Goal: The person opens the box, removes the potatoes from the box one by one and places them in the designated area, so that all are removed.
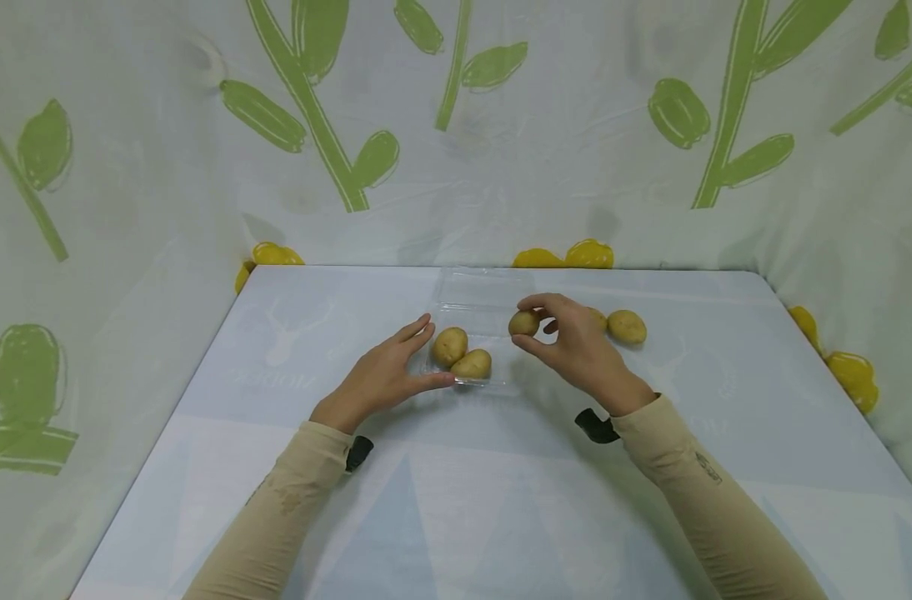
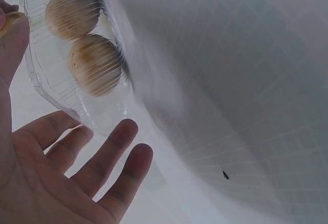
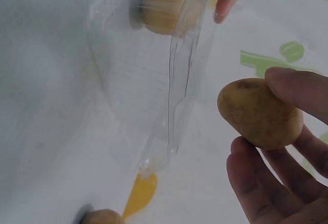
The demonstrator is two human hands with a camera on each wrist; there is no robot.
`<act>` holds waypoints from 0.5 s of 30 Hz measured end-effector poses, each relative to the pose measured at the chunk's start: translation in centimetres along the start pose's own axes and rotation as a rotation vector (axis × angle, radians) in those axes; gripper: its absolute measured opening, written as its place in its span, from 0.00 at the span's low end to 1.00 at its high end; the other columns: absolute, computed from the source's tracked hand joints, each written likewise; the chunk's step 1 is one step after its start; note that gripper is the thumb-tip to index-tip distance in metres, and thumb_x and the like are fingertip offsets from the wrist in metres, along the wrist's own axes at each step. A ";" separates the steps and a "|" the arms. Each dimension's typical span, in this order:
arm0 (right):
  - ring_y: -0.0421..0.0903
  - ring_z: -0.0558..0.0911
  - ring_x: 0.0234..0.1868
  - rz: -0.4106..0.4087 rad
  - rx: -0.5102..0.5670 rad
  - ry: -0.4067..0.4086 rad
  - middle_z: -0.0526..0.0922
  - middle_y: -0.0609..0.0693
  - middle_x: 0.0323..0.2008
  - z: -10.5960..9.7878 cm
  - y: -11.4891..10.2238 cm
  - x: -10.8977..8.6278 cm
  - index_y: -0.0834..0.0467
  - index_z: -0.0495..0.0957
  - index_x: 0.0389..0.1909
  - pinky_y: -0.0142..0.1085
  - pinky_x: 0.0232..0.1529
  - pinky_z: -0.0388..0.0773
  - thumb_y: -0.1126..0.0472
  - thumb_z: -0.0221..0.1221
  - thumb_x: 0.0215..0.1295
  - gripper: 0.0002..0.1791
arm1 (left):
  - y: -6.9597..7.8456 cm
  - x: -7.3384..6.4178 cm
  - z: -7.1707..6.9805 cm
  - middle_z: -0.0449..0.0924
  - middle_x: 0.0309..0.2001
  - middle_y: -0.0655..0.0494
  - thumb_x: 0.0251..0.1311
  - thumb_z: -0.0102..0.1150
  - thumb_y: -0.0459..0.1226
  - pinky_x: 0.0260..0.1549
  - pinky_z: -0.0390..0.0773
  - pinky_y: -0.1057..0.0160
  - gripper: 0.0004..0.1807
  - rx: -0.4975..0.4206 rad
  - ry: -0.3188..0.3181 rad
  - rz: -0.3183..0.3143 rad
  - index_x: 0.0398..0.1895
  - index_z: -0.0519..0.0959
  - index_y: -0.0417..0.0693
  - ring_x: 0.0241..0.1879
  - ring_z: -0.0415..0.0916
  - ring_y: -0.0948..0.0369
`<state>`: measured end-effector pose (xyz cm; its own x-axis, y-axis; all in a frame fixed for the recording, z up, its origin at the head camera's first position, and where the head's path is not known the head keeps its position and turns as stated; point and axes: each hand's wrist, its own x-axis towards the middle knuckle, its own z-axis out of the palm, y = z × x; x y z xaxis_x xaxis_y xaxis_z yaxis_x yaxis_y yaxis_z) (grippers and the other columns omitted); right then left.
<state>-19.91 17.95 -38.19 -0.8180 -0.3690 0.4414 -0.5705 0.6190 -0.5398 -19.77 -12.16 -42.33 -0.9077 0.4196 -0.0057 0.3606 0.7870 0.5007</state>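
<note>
A clear plastic clamshell container [image 1: 505,371] lies with its lid [image 1: 480,288] folded back on the far side. Two potatoes [image 1: 451,347] sit together in its left part. My left hand [image 1: 384,372] rests at the container's left end, its thumb by the front edge and its fingers fairly straight and spread; the left wrist view shows those fingers [image 2: 106,157] beside the clear wall. Over the right part of the container, my right hand [image 1: 579,346] pinches a third potato [image 3: 261,114] between thumb and fingers, held apart from the container.
To the right of the container, two more potatoes [image 1: 627,327] lie on the pale table [image 1: 456,500], one partly hidden behind my right hand. A leaf-patterned curtain [image 1: 561,183] stands along the table's far edge and sides.
</note>
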 end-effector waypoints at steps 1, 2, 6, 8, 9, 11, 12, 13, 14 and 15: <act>0.47 0.82 0.46 0.001 -0.004 0.009 0.83 0.51 0.48 -0.2 0.0 -0.1 0.61 0.80 0.55 0.41 0.42 0.84 0.62 0.75 0.57 0.25 | 0.0 0.0 0.0 0.47 0.81 0.64 0.57 0.60 0.70 0.70 0.62 0.46 0.55 -0.002 -0.001 -0.001 0.80 0.57 0.52 0.77 0.54 0.54; 0.46 0.82 0.46 0.001 -0.012 0.016 0.83 0.51 0.49 -0.3 0.1 -0.2 0.60 0.80 0.56 0.41 0.42 0.83 0.62 0.75 0.58 0.25 | 0.0 -0.1 0.0 0.47 0.81 0.64 0.57 0.60 0.70 0.70 0.62 0.46 0.55 -0.002 -0.002 -0.002 0.80 0.57 0.52 0.77 0.54 0.55; 0.45 0.80 0.47 0.013 -0.015 0.017 0.82 0.50 0.52 -0.8 0.6 -0.7 0.58 0.82 0.56 0.40 0.42 0.82 0.62 0.74 0.59 0.24 | -0.1 -0.2 -0.1 0.47 0.81 0.64 0.56 0.60 0.71 0.70 0.62 0.46 0.55 -0.003 -0.002 0.000 0.80 0.57 0.52 0.77 0.54 0.55; 0.45 0.80 0.47 0.026 0.005 0.011 0.81 0.51 0.52 -1.1 1.0 -1.1 0.58 0.83 0.53 0.39 0.43 0.82 0.64 0.74 0.58 0.21 | -0.2 -0.2 -0.1 0.47 0.81 0.64 0.56 0.59 0.71 0.71 0.62 0.47 0.55 -0.002 -0.001 0.006 0.80 0.57 0.51 0.77 0.53 0.55; 0.45 0.80 0.47 0.033 0.018 0.011 0.81 0.51 0.51 -1.2 1.3 -1.3 0.59 0.83 0.52 0.38 0.44 0.82 0.65 0.74 0.58 0.20 | -0.2 -0.1 0.0 0.47 0.81 0.64 0.56 0.59 0.71 0.71 0.62 0.47 0.55 -0.002 0.000 0.009 0.80 0.57 0.51 0.77 0.53 0.55; 0.46 0.80 0.47 0.039 0.050 0.017 0.81 0.51 0.49 -1.4 1.8 -1.6 0.61 0.82 0.49 0.38 0.46 0.83 0.67 0.74 0.56 0.20 | -0.2 -0.1 0.0 0.47 0.81 0.63 0.56 0.58 0.72 0.71 0.62 0.47 0.56 0.000 0.001 0.014 0.80 0.57 0.51 0.77 0.53 0.55; 0.46 0.80 0.47 0.039 0.063 0.022 0.81 0.52 0.48 -1.5 2.1 -1.8 0.62 0.82 0.49 0.37 0.47 0.83 0.68 0.74 0.56 0.19 | -0.3 -0.1 0.0 0.47 0.81 0.63 0.56 0.58 0.72 0.71 0.62 0.47 0.56 0.002 0.001 0.015 0.80 0.57 0.51 0.77 0.53 0.55; 0.46 0.80 0.47 0.040 0.073 0.029 0.81 0.52 0.47 -1.6 2.3 -2.0 0.62 0.81 0.48 0.37 0.47 0.83 0.69 0.74 0.55 0.19 | -0.3 0.0 0.0 0.47 0.81 0.63 0.56 0.57 0.72 0.71 0.62 0.47 0.56 0.004 0.001 0.016 0.80 0.57 0.51 0.77 0.53 0.55; 0.47 0.80 0.47 0.039 0.075 0.034 0.81 0.52 0.47 -1.7 2.6 -2.2 0.63 0.81 0.47 0.38 0.47 0.83 0.70 0.75 0.55 0.19 | -0.2 0.0 0.0 0.47 0.81 0.63 0.56 0.57 0.72 0.71 0.62 0.47 0.56 0.005 0.000 0.015 0.80 0.56 0.51 0.77 0.53 0.55; 0.47 0.81 0.47 0.040 0.077 0.041 0.81 0.53 0.46 -1.8 2.8 -2.4 0.63 0.81 0.47 0.37 0.47 0.83 0.70 0.75 0.54 0.19 | -0.2 0.0 0.0 0.47 0.81 0.63 0.56 0.57 0.73 0.70 0.62 0.47 0.56 0.005 0.001 0.014 0.80 0.56 0.51 0.77 0.53 0.55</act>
<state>-19.40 21.85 -39.52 -0.8373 -0.3153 0.4466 -0.5428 0.5767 -0.6106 -19.86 -12.29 -42.46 -0.9025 0.4306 0.0019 0.3747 0.7831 0.4963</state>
